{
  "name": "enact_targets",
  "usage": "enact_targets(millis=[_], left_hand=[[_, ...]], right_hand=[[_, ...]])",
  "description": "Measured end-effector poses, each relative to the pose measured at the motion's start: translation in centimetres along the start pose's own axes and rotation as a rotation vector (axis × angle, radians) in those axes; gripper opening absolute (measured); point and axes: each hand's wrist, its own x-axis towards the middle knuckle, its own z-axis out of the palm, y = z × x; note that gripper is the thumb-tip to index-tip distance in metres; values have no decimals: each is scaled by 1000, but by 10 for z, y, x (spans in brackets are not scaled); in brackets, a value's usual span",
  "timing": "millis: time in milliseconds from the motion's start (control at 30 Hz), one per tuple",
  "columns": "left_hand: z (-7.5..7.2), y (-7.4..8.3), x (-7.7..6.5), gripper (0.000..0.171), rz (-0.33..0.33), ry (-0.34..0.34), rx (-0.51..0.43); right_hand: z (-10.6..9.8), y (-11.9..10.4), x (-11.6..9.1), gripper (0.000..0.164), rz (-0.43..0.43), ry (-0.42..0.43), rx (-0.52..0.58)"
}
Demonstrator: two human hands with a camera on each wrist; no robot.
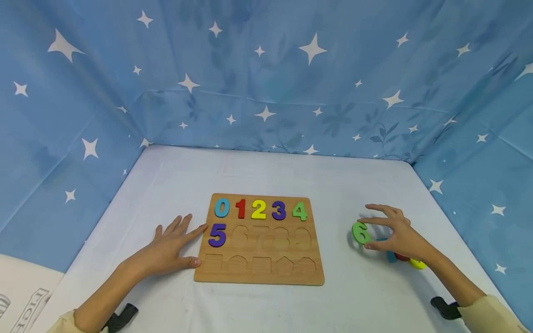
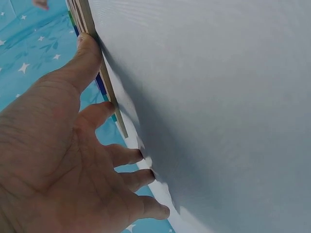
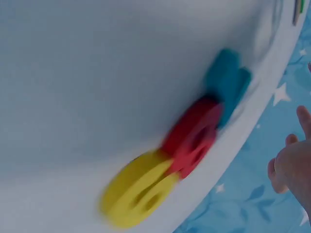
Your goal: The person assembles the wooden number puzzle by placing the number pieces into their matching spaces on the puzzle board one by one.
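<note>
While the left hand (image 1: 172, 249) is resting spread against the wooden board (image 1: 266, 249), the right hand (image 1: 399, 237) is pinching the green 6 (image 1: 356, 234) well right of that board; the 6 is probably feeling light and stiff, its rim offering the best hold.

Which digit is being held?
Green 6, the only one pinched in the right grip; the other green digit, 4, sits on the board.
</note>
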Motion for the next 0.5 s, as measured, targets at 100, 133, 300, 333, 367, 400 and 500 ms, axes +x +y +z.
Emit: enact_targets(millis=[100,133,300,333,367,400,500], left_hand=[[-2,1,0,87,0,1,1],[-2,1,0,87,-3,-1,-1],[0,0,-1,87,-12,-8,-6],[0,0,0,87,-13,-8,-4],[0,0,0,87,-12,-6,-2],[1,0,0,87,-11,-4,1],[1,0,0,88,-10,-4,6]], right_hand=[[3,-17,25,56,16,18,16],[5,-24,33,55,13,25,23],[26,-57,71,56,-50,59,70],[30,-65,78,56,-69,63,79],[35,-73,85,57,-84,67,88],[40,-81,94,57,-99,64,96],[57,-105,116,59,-120,51,124]])
